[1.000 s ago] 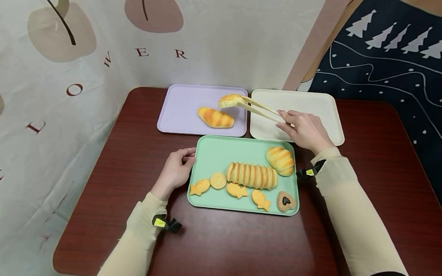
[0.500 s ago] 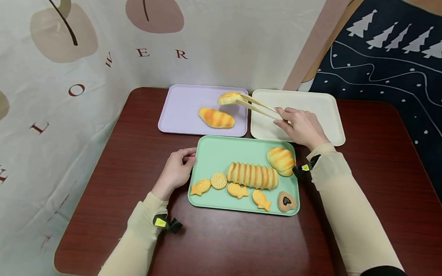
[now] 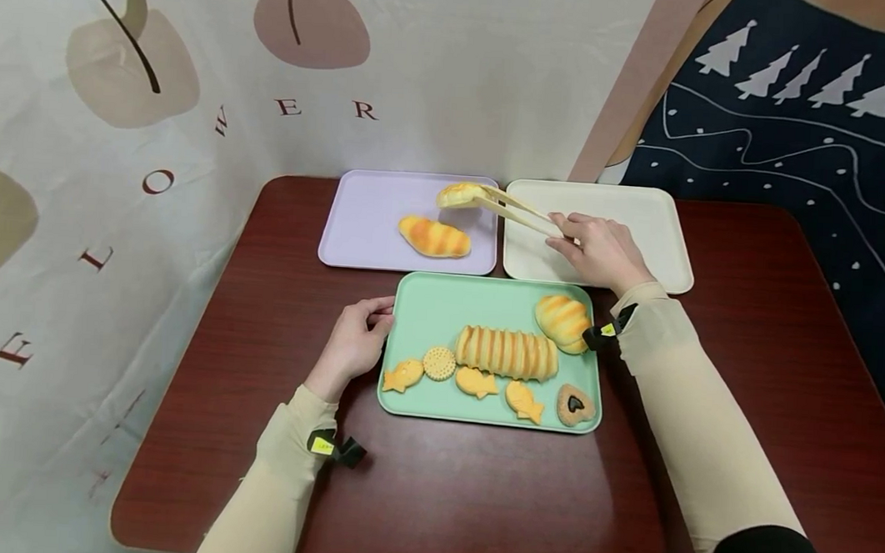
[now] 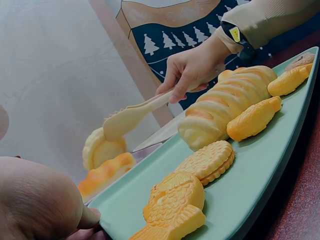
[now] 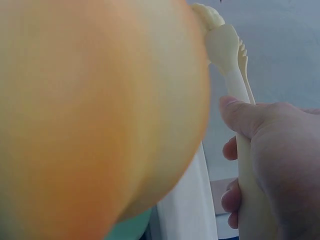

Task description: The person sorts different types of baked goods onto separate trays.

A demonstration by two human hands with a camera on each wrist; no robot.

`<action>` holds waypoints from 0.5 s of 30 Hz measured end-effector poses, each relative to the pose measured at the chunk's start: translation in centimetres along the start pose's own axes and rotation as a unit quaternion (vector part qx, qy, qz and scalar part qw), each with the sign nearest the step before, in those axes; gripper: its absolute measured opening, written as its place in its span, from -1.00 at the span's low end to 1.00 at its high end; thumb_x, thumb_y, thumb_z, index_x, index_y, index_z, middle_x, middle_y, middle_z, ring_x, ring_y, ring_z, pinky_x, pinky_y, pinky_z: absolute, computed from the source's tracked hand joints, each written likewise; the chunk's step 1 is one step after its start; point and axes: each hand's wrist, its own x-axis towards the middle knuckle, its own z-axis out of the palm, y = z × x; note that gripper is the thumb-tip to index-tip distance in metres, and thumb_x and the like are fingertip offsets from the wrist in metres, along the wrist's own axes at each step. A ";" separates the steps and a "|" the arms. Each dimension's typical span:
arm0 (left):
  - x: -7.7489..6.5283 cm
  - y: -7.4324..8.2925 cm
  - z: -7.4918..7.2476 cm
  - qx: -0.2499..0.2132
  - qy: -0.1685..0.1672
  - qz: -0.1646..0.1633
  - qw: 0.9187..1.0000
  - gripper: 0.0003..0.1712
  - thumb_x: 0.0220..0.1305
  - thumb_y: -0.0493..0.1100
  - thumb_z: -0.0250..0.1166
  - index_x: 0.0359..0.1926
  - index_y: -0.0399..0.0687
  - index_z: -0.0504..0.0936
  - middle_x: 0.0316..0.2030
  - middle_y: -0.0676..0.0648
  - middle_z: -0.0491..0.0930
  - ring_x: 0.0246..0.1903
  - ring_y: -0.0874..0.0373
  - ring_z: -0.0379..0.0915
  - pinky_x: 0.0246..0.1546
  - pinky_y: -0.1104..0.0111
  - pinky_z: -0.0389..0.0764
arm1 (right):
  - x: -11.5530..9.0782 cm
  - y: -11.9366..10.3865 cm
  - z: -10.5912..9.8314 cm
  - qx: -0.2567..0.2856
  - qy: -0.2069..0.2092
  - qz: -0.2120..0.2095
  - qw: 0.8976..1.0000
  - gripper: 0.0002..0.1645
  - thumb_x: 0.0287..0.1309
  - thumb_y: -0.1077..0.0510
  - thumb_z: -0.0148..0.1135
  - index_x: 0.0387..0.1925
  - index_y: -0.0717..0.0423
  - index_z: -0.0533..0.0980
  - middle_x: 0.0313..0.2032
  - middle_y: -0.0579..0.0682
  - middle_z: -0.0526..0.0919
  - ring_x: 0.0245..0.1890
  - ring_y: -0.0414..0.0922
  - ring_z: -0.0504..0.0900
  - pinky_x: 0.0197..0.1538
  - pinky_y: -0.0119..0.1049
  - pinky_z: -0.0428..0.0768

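Observation:
My right hand (image 3: 600, 250) grips cream-coloured tongs (image 3: 519, 216), whose tips pinch a small round bread (image 3: 457, 195) over the lilac tray (image 3: 359, 218). On that tray, just below it, lies an orange-striped bread roll (image 3: 434, 238). My left hand (image 3: 354, 343) holds the left rim of the green tray (image 3: 426, 301), thumb at the edge in the left wrist view. The green tray carries a long ridged loaf (image 3: 508, 353), a striped round bun (image 3: 563, 323), several fish-shaped biscuits (image 3: 477, 382), a round biscuit (image 3: 439, 363) and a heart-topped biscuit (image 3: 574, 405).
A white tray (image 3: 658, 238) stands at the back right beside the lilac one, under my right hand. All three trays sit close together on a dark red wooden table (image 3: 476, 495). A printed cloth (image 3: 452, 85) hangs right behind the table.
My right hand has shifted slightly left and the tongs have tilted a little, still with the round bread in their tips. The left hand stays at the green tray's rim.

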 end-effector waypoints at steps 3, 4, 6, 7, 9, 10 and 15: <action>-0.1 0.1 0.0 0.000 -0.002 0.004 1.000 -0.60 0.46 -0.24 0.11 0.25 -0.21 0.52 0.00 -0.18 0.60 -0.03 0.00 0.51 -0.06 0.17 0.55 | 0.2 0.1 -0.1 0.005 0.005 0.003 1.000 -0.38 0.35 -0.19 0.15 0.33 -0.05 0.44 -0.09 0.00 0.65 -0.39 0.01 0.52 -0.26 -0.04 0.46; -0.1 0.1 0.0 -0.001 -0.002 0.002 1.000 -0.61 0.46 -0.23 0.11 0.25 -0.20 0.52 0.00 -0.17 0.59 -0.03 0.00 0.51 -0.06 0.17 0.55 | 0.3 0.1 -0.1 0.005 0.006 0.003 1.000 -0.38 0.34 -0.19 0.16 0.33 -0.05 0.44 -0.09 0.00 0.65 -0.39 0.01 0.52 -0.26 -0.04 0.46; -0.1 0.1 0.0 -0.001 -0.002 0.002 1.000 -0.60 0.47 -0.23 0.11 0.26 -0.20 0.51 0.01 -0.17 0.59 -0.03 0.01 0.51 -0.06 0.18 0.55 | 0.4 0.2 -0.1 0.001 0.002 0.001 1.000 -0.38 0.35 -0.19 0.15 0.33 -0.05 0.44 -0.10 0.00 0.65 -0.39 0.00 0.52 -0.28 -0.05 0.46; -0.1 0.2 0.0 -0.001 -0.001 0.001 1.000 -0.61 0.47 -0.23 0.11 0.25 -0.19 0.51 0.01 -0.16 0.59 -0.03 0.01 0.50 -0.06 0.18 0.55 | 0.4 0.2 -0.1 0.000 -0.001 0.001 1.000 -0.38 0.35 -0.20 0.14 0.34 -0.06 0.44 -0.10 0.00 0.65 -0.39 0.00 0.52 -0.28 -0.05 0.46; 0.0 0.1 0.0 -0.002 -0.001 -0.002 1.000 -0.61 0.47 -0.22 0.11 0.25 -0.18 0.51 0.00 -0.15 0.59 -0.03 0.02 0.50 -0.07 0.19 0.55 | 0.4 0.3 -0.1 -0.002 -0.006 -0.001 1.000 -0.37 0.35 -0.20 0.14 0.34 -0.06 0.43 -0.08 0.00 0.65 -0.37 0.00 0.53 -0.26 -0.04 0.47; -0.1 0.1 0.0 -0.002 -0.001 -0.002 1.000 -0.61 0.47 -0.22 0.12 0.25 -0.18 0.52 0.00 -0.14 0.59 -0.04 0.03 0.50 -0.07 0.19 0.55 | 0.4 0.3 -0.1 -0.001 -0.009 -0.001 1.000 -0.37 0.35 -0.21 0.13 0.34 -0.05 0.43 -0.08 0.00 0.65 -0.37 -0.01 0.52 -0.26 -0.05 0.46; -0.1 0.0 0.0 -0.001 -0.005 -0.005 1.000 -0.60 0.47 -0.22 0.11 0.26 -0.16 0.51 0.00 -0.14 0.58 -0.04 0.03 0.49 -0.08 0.19 0.55 | 0.1 0.2 -0.3 0.005 -0.018 -0.004 1.000 -0.34 0.33 -0.22 0.15 0.34 -0.02 0.43 -0.12 0.00 0.64 -0.42 -0.02 0.50 -0.32 -0.10 0.44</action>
